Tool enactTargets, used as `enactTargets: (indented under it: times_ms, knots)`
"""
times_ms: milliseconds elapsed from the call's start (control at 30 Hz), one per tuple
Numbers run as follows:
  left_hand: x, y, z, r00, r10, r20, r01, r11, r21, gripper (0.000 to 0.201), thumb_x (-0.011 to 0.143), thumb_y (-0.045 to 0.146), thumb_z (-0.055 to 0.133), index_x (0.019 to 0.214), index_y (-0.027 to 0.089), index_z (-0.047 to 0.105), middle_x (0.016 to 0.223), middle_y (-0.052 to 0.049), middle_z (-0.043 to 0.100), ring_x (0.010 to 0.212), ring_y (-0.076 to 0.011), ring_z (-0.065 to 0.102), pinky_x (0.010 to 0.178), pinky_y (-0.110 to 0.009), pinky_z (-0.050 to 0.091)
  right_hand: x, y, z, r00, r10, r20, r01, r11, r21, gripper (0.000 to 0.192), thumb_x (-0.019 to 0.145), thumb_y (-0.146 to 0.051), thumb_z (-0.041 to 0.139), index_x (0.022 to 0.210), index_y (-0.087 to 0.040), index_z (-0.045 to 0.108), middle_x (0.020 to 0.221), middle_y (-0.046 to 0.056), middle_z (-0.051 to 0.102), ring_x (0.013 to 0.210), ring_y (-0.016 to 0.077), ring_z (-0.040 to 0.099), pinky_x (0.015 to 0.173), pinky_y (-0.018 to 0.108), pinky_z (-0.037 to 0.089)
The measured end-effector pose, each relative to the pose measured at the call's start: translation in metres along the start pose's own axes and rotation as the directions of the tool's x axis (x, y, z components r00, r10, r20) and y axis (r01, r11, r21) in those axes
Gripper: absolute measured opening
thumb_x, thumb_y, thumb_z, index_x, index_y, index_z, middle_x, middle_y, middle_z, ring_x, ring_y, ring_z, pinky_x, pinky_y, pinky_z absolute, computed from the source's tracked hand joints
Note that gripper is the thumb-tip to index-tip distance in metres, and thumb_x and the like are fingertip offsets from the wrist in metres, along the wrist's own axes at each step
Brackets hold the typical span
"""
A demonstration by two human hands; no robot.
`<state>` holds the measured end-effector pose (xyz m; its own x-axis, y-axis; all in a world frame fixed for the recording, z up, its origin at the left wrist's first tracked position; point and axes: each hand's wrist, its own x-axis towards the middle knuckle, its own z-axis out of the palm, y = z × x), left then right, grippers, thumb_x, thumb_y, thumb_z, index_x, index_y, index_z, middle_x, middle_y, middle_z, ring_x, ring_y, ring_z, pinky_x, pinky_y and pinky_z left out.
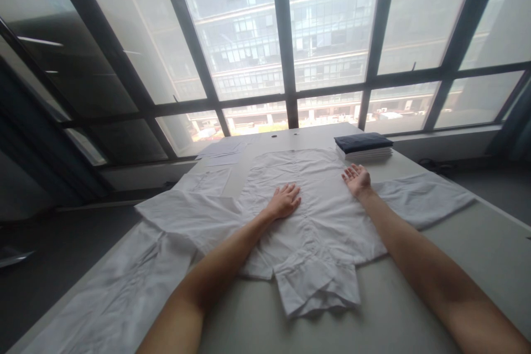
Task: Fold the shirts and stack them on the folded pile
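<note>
Tabletop (452, 251), unreadable papers (224, 149), left hand (285, 201) on garment (323, 202)

Hazy glare from bright windows (332, 22)

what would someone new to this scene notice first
Probably the wall of dark-framed windows across the upper part of the view, bright against the dimmer room. Next comes the white garment spread over the table, the left hand flat on its middle and the right hand palm up toward its right side. A dark folded cloth stands out beyond the right hand.
</note>
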<state>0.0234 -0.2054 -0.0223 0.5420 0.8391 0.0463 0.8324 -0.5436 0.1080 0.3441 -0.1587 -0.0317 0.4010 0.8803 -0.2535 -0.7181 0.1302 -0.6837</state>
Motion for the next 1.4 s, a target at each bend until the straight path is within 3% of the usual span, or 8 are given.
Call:
enactTargets:
  times_ms: [933, 1400]
  knots:
    - [-0.0002, 0.0001, -0.0006, 1.000, -0.004, 0.009, 0.004, 1.000, -0.015, 0.058, 0.105, 0.048, 0.029, 0.157, 0.023, 0.035, 0.167, -0.009, 0.027, 0.155, -0.0303, 0.019, 0.123, -0.057, 0.018, -0.0040, -0.0009, 0.0016, 1.000, 0.012, 0.008, -0.012, 1.000, 0.019, 0.025, 0.098, -0.039, 0.040, 0.098, -0.027, 0.061, 0.114, 0.003, 0.059, 0.098, 0.0143, 0.062, 0.089, 0.033, 0.056]
    - [0.0013, -0.0014, 0.0012, 1.000, 0.002, 0.010, -0.002, 1.000, -0.015, 0.058, 0.105, 0.048, 0.029, 0.158, 0.023, 0.035, 0.167, -0.009, 0.027, 0.155, -0.0311, 0.019, 0.122, -0.059, 0.018, 0.0021, -0.0005, -0.0024, 1.000, -0.013, -0.001, 0.013, 1.000, 0.012, 0.031, 0.097, -0.046, 0.035, 0.103, -0.030, 0.061, 0.133, 0.005, 0.057, 0.119, 0.0158, 0.057, 0.102, 0.042, 0.049]
